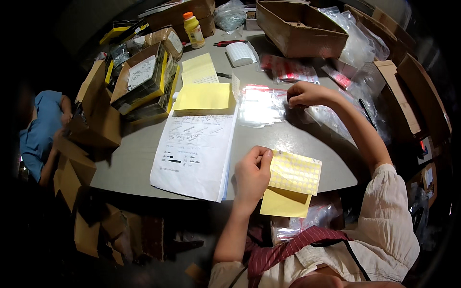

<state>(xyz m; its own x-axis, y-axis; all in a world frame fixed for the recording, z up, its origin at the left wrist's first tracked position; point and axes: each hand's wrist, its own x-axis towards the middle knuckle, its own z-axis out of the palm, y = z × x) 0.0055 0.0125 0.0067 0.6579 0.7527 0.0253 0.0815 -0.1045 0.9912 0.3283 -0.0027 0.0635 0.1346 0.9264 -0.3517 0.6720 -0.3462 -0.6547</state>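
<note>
My left hand (252,176) is closed, thumb and fingers pinching the left edge of a sheet of round stickers (295,174). A plain yellow backing paper (285,203) hangs below that sheet, over the table's near edge. My right hand (307,94) reaches farther out, its fingers curled together at the right side of a stack of clear zip bags (261,106). Whatever lies between those fingers, if anything, is hidden. Left of the bags lies a stack of written papers (192,158) with a yellow sheet (204,97) across its top.
An open cardboard box (302,36) stands at the back, near a yellow bottle with an orange cap (193,31). Black-and-yellow boxes (141,79) line the left side. Red-printed bags (290,69) lie beyond my right hand. A person in blue (43,127) is at far left.
</note>
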